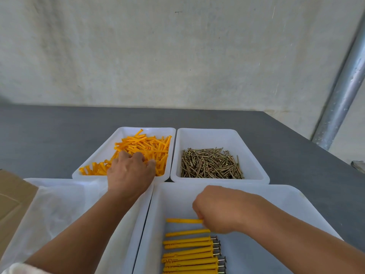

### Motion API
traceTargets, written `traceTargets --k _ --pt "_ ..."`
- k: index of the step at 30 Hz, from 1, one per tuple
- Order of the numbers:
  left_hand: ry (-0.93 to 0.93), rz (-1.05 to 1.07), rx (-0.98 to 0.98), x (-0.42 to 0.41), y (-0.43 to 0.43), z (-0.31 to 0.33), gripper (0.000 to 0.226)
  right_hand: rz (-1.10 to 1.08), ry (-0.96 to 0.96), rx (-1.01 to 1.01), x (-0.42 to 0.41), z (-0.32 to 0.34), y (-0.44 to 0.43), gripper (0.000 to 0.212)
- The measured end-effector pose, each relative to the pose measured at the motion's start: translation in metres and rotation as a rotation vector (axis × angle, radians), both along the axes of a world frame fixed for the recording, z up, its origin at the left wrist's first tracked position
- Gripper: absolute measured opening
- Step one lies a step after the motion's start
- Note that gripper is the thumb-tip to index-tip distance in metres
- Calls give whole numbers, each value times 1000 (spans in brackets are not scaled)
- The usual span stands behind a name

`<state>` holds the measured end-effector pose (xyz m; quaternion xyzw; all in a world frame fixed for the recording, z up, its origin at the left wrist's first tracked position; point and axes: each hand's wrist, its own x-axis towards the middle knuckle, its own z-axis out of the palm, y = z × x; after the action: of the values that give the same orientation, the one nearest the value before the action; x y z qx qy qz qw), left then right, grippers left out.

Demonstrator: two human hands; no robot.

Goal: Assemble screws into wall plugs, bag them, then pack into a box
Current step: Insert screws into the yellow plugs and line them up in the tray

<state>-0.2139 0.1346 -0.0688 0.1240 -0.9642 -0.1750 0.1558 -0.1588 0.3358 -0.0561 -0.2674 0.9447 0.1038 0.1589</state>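
your left hand (130, 171) curls down into the loose wall plugs (146, 147) in the far left tray (110, 147) (whether it grips one, i cannot tell). your right hand (215, 210) pinches a yellow plug (184, 220) in the near right tray (173, 196), just beyond the assembled row (189, 254).

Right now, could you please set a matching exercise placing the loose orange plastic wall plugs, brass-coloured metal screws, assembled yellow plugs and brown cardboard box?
1 loose orange plastic wall plugs
2 brass-coloured metal screws
3 assembled yellow plugs
4 brown cardboard box

A near right tray
B picture's left edge
C far left tray
D far right tray

Pairs: 1-C, 2-D, 3-A, 4-B
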Motion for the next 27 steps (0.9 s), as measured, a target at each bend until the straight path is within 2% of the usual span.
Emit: traceTargets --k 3,9,21,27 --pt "-114 38 -84 -1 -5 -3 52 -25 -27 29 -3 -9 -2 20" --pt "-215 37 -172 -4 -7 -7 62 -8 -17 44 -5 -18 -6 36" --pt "-205 -16 -148 -6 -8 -9 53 28 23 60 -3 -19 -9 38" --pt "-187 -8 -143 -5 -6 -8 53 81 89 71 2 -14 -13 23"
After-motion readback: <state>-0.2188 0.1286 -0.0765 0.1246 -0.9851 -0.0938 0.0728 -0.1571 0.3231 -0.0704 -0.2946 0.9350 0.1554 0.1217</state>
